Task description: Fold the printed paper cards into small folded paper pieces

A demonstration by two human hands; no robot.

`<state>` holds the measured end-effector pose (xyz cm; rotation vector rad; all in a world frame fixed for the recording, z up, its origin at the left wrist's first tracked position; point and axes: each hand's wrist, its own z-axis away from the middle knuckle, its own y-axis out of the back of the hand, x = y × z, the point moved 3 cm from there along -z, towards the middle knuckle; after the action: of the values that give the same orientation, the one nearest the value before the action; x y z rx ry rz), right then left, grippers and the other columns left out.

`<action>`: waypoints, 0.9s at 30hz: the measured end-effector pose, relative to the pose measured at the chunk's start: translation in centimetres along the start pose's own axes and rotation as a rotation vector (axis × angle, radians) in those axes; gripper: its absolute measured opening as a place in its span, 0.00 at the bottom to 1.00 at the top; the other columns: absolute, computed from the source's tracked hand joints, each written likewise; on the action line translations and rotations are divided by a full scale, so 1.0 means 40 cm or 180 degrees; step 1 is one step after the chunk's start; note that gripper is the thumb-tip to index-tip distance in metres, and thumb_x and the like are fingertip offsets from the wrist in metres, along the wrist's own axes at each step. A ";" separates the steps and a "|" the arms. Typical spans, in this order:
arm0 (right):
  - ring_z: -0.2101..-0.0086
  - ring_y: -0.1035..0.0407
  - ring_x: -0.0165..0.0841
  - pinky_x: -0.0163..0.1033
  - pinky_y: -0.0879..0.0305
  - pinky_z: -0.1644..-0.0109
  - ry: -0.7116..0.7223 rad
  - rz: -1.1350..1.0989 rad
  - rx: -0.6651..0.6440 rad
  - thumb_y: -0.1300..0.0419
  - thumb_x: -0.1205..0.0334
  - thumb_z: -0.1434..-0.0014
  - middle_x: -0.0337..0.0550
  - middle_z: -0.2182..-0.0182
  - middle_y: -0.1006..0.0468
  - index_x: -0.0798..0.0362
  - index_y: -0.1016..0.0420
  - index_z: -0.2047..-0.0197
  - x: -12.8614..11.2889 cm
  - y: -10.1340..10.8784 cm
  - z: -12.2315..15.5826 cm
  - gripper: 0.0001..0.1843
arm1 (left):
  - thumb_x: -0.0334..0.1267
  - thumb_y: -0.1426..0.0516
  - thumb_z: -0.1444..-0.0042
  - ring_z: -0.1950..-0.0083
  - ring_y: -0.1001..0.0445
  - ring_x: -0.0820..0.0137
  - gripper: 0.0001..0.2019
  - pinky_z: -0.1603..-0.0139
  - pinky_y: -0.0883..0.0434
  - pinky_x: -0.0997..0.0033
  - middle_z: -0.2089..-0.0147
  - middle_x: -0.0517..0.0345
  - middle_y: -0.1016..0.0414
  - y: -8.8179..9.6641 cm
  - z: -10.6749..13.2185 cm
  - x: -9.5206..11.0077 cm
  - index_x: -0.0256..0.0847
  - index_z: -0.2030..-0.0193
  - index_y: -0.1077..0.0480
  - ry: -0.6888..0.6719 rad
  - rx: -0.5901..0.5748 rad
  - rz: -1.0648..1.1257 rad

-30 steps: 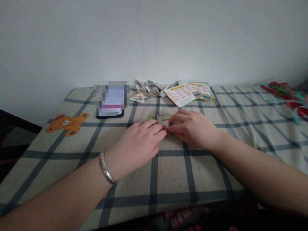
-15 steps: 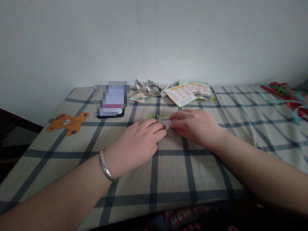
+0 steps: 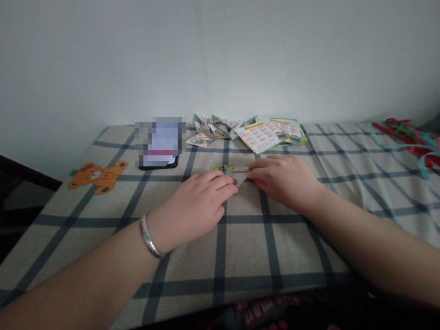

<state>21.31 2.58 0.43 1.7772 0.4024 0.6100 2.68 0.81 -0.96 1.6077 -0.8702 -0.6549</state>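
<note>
A small folded piece of printed paper [image 3: 240,169] lies on the checked tablecloth in front of me. Its far strip is green and printed, and a pale triangular part points toward me. My left hand [image 3: 201,201], with a silver bangle at the wrist, presses its fingers on the paper's left part. At the right end, my right hand [image 3: 280,176] has its thumb and fingers closed on the paper's edge. Both hands cover much of the paper, so its full shape is hidden.
Folded paper shapes [image 3: 216,128] and a stack of printed sheets [image 3: 263,137] lie by the wall. To the left are a phone [image 3: 161,142] with a blurred screen and an orange bear figure [image 3: 98,176]. Coloured ribbons [image 3: 409,137] lie at the far right.
My right hand has shifted slightly to the right along the paper, so more of its printed strip and pale triangle shows. My left hand has stayed nearly in place.
</note>
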 end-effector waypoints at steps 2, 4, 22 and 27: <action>0.65 0.26 0.35 0.38 0.44 0.70 -0.0075 0.0056 -0.0067 0.43 0.67 0.40 0.39 0.62 0.18 0.47 0.19 0.64 0.004 -0.003 0.000 0.10 | 0.28 0.48 0.43 0.40 0.35 0.62 0.17 0.37 0.36 0.56 0.42 0.54 0.29 0.000 0.001 -0.002 0.40 0.47 0.30 -0.0011 -0.0010 0.0050; 0.65 0.25 0.36 0.39 0.46 0.70 -0.0176 0.0113 -0.0075 0.44 0.66 0.39 0.40 0.63 0.18 0.49 0.20 0.64 0.013 -0.006 -0.002 0.10 | 0.27 0.48 0.44 0.40 0.35 0.62 0.18 0.36 0.37 0.56 0.42 0.55 0.29 0.000 0.003 -0.004 0.40 0.47 0.30 -0.0021 0.0007 0.0085; 0.63 0.28 0.36 0.40 0.44 0.68 -0.0050 0.0262 0.0392 0.46 0.62 0.36 0.43 0.60 0.20 0.52 0.24 0.55 0.004 -0.011 0.006 0.11 | 0.27 0.48 0.42 0.38 0.38 0.64 0.18 0.34 0.39 0.57 0.40 0.59 0.31 -0.017 0.003 -0.029 0.45 0.47 0.30 -0.0057 0.0057 0.0334; 0.60 0.29 0.36 0.39 0.42 0.65 0.0156 0.0230 0.0504 0.46 0.64 0.35 0.44 0.51 0.22 0.48 0.25 0.48 0.015 -0.018 0.009 0.15 | 0.28 0.49 0.40 0.38 0.37 0.66 0.16 0.34 0.39 0.59 0.41 0.59 0.32 -0.024 0.004 -0.043 0.45 0.48 0.31 -0.0144 0.0119 0.0469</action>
<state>22.04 2.83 -0.20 1.9374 0.4316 0.6896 1.75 2.21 -1.98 1.5503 -1.0292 -0.5758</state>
